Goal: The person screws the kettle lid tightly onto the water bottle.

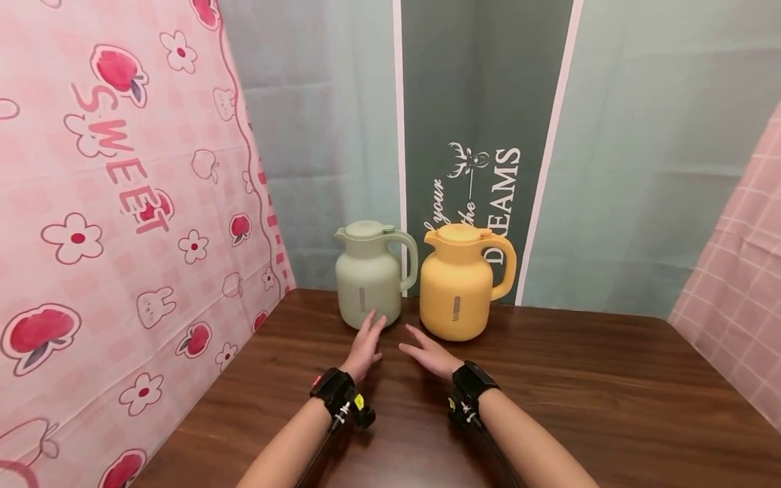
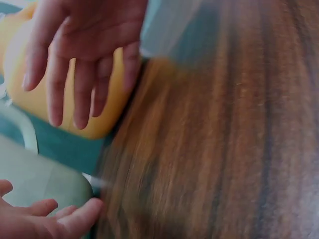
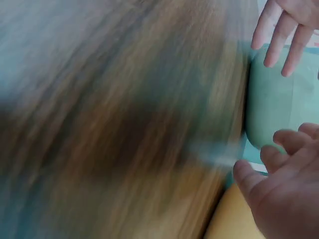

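Observation:
Two thermal jugs stand upright side by side on the dark wooden table (image 1: 573, 379). On the left is a pale green jug (image 1: 368, 285), its spout to the left and handle to the right. Beside it stands a yellow jug (image 1: 454, 288), turned the same way. My left hand (image 1: 364, 349) is in front of the green jug, fingers extended. My right hand (image 1: 430, 354) reaches in before the yellow jug with its fingers loosely straight. Neither hand grips anything. In the left wrist view, the right hand (image 2: 94, 55) shows before the yellow jug (image 2: 65, 99).
Behind the jugs hangs a grey-green curtain (image 1: 329, 135) with a dark printed stripe. A pink patterned cloth (image 1: 134, 271) covers the left side, and a pink checked cloth (image 1: 738, 271) hangs at the right. Each wrist wears a black camera band (image 1: 332, 392).

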Tool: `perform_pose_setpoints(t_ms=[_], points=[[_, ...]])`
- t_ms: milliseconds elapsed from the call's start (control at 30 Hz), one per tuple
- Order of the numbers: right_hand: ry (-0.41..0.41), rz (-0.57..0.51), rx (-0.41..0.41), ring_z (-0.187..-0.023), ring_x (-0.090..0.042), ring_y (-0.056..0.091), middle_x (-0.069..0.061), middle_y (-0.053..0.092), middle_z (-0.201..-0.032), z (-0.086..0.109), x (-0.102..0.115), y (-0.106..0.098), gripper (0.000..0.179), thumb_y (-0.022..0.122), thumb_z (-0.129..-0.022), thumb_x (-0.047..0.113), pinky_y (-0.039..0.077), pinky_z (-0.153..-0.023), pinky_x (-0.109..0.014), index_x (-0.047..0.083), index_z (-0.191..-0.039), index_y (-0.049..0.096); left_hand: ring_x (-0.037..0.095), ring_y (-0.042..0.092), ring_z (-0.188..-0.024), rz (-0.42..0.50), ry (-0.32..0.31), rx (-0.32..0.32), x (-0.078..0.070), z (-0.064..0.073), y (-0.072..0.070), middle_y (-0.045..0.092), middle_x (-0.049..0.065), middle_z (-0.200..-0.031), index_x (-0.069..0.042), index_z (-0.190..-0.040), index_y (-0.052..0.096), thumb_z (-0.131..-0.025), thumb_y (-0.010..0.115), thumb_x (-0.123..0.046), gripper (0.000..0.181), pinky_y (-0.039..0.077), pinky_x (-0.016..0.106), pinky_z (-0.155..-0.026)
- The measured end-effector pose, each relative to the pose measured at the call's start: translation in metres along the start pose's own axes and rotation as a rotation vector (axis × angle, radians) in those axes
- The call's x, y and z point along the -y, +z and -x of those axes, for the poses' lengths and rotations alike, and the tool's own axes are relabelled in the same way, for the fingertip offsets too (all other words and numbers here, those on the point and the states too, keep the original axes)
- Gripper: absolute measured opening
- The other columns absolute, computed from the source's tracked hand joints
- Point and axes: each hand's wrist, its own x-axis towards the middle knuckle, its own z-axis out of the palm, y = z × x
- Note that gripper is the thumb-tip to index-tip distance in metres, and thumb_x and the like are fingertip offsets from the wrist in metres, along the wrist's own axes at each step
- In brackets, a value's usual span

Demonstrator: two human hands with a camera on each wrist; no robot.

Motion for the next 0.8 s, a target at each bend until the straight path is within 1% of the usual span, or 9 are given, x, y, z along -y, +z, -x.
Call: perform_pose_setpoints(t_ms=[100, 200, 267, 367, 433, 500, 600, 700, 800], points=[[-0.026, 0.125, -0.045, -0.136, -0.033, 0.03, -0.018, 0.032, -0.149, 0.01, -0.003, -0.004, 0.069, 0.05, -0.096, 0.044, 0.027, -0.106, -0.051, 0.003, -0.148, 0.029, 0.038, 0.026, -0.136, -0.229, 0.104, -0.002, 0.003, 0.004, 0.007, 0.024, 0.02, -0.152, -0.011, -0.151, 0.023, -0.097, 0.045, -0.052, 0.071, 0.029, 0.056, -0.104], [-0.075, 0.3, -0.143, -0.133, -0.034, 0.035, -0.017, 0.039, -0.145, 0.02, -0.006, -0.007, 0.065, 0.053, -0.096, 0.042, 0.03, -0.105, -0.05, 0.003, -0.145, 0.036, 0.033, 0.029, -0.136, -0.433, 0.217, 0.003, 0.003, 0.007, 0.013, 0.031, 0.015, -0.15, -0.012, -0.15, 0.028, -0.095, 0.047, -0.054, 0.072, 0.028, 0.051, -0.105], [-0.113, 0.398, -0.226, -0.131, -0.034, 0.039, -0.017, 0.044, -0.141, 0.025, -0.008, -0.011, 0.06, 0.056, -0.095, 0.038, 0.032, -0.103, -0.051, 0.003, -0.142, 0.042, 0.031, 0.028, -0.137, -0.54, 0.281, 0.013, 0.0, 0.008, 0.018, 0.031, 0.013, -0.15, -0.014, -0.15, 0.029, -0.093, 0.048, -0.056, 0.073, 0.028, 0.051, -0.106], [-0.14, 0.524, -0.35, -0.121, -0.033, 0.049, -0.016, 0.054, -0.131, 0.031, -0.013, -0.019, 0.053, 0.06, -0.093, 0.034, 0.039, -0.096, -0.051, 0.003, -0.134, 0.052, 0.031, 0.023, -0.139, -0.7, 0.372, 0.028, -0.004, 0.003, 0.024, 0.027, 0.014, -0.152, -0.015, -0.15, 0.029, -0.092, 0.047, -0.06, 0.075, 0.024, 0.053, -0.108], [-0.129, 0.597, -0.416, -0.113, -0.034, 0.053, -0.016, 0.058, -0.121, 0.035, -0.017, -0.027, 0.049, 0.062, -0.091, 0.035, 0.042, -0.091, -0.052, 0.002, -0.126, 0.057, 0.032, 0.017, -0.141, -0.821, 0.405, 0.038, -0.004, -0.002, 0.029, 0.023, 0.016, -0.153, -0.017, -0.151, 0.027, -0.09, 0.045, -0.065, 0.079, 0.018, 0.054, -0.109], [-0.097, 0.66, -0.46, -0.105, -0.035, 0.055, -0.016, 0.059, -0.112, 0.039, -0.023, -0.036, 0.047, 0.062, -0.09, 0.037, 0.043, -0.087, -0.053, 0.0, -0.119, 0.061, 0.032, 0.011, -0.142, -0.948, 0.414, 0.05, -0.002, -0.007, 0.032, 0.018, 0.016, -0.155, -0.018, -0.152, 0.025, -0.088, 0.039, -0.072, 0.085, 0.013, 0.054, -0.11], [-0.009, 0.712, -0.481, -0.103, -0.039, 0.052, -0.019, 0.056, -0.107, 0.043, -0.035, -0.05, 0.054, 0.059, -0.09, 0.044, 0.042, -0.085, -0.056, -0.002, -0.117, 0.058, 0.031, 0.005, -0.143, -1.102, 0.38, 0.064, 0.003, -0.013, 0.036, 0.011, 0.015, -0.156, -0.02, -0.153, 0.021, -0.081, 0.032, -0.082, 0.095, 0.009, 0.053, -0.111], [0.074, 0.711, -0.47, -0.118, -0.045, 0.041, -0.028, 0.048, -0.123, 0.045, -0.046, -0.064, 0.077, 0.055, -0.087, 0.059, 0.031, -0.094, -0.064, -0.004, -0.132, 0.047, 0.029, 0.0, -0.144, -1.206, 0.332, 0.052, 0.009, -0.018, 0.036, 0.006, 0.012, -0.158, -0.023, -0.153, 0.017, -0.076, 0.028, -0.088, 0.101, 0.006, 0.051, -0.112], [0.128, 0.707, -0.444, -0.136, -0.049, 0.015, -0.031, 0.026, -0.146, 0.044, -0.058, -0.078, 0.104, 0.049, -0.08, 0.075, 0.01, -0.101, -0.07, -0.001, -0.147, 0.027, 0.026, -0.005, -0.144, -1.237, 0.302, 0.039, 0.012, -0.024, 0.036, 0.001, 0.009, -0.158, -0.026, -0.153, 0.014, -0.074, 0.029, -0.089, 0.102, 0.003, 0.051, -0.112]])
